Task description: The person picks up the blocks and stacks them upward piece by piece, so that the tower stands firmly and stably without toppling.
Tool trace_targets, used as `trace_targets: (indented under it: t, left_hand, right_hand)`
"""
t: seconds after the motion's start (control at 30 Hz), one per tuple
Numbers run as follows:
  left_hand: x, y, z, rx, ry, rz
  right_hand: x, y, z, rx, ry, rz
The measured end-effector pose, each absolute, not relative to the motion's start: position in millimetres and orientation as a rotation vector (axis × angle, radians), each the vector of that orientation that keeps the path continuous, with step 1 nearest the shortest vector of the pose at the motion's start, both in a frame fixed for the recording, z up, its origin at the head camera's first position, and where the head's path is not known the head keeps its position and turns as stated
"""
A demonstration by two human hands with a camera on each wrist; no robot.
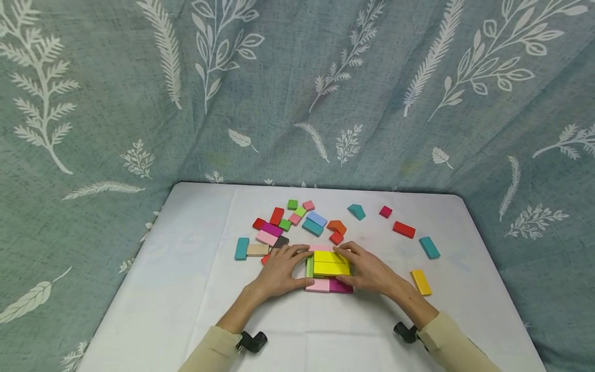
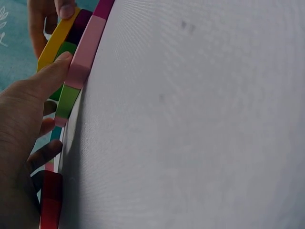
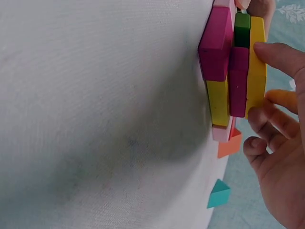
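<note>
A low stack of wooden toy blocks stands in the middle of the table, topped by two yellow blocks (image 1: 331, 268) lying side by side. Its bottom layer shows a pink block (image 2: 86, 52) and a magenta block (image 3: 217, 45) along the near side. Between these layers sit a dark green block (image 3: 242, 29) and a purple block (image 3: 238, 81). From the left, my left hand (image 1: 281, 271) spans the stack, thumb at the near side and fingers at the far side. My right hand (image 1: 369, 268) grips the right end, its thumb against a yellow block's edge.
Several loose blocks lie behind and left of the stack, among them a magenta block (image 1: 271, 229) and a tan block (image 1: 257, 250). Toward the right are a red block (image 1: 404, 230), a teal block (image 1: 429, 248) and an orange-yellow block (image 1: 421, 282). A patterned curtain (image 1: 297, 103) hangs behind the table.
</note>
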State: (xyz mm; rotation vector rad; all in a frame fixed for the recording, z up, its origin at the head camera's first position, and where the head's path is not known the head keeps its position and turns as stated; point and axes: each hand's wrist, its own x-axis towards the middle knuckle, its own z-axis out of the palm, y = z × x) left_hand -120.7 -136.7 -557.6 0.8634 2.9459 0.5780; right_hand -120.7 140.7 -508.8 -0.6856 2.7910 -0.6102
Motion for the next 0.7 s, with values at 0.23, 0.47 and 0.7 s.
trace_targets:
  t: [0.23, 0.47, 0.7]
  left_hand:
    - [-121.1, -136.1, -558.0, 0.860, 2.941, 0.592]
    - [-121.4, -136.1, -557.9, 0.857, 2.944, 0.586]
    - [-120.7, -135.8, -556.1, 0.849, 2.934, 0.593]
  right_hand:
    - [-122.2, 141.9, -509.8, -0.703, 2.773, -0.612]
    - [-123.5, 142.5, -510.4, -0.715, 2.763, -0.644]
    - [-126.1, 145.7, -507.8, -0.727, 2.768, -0.672]
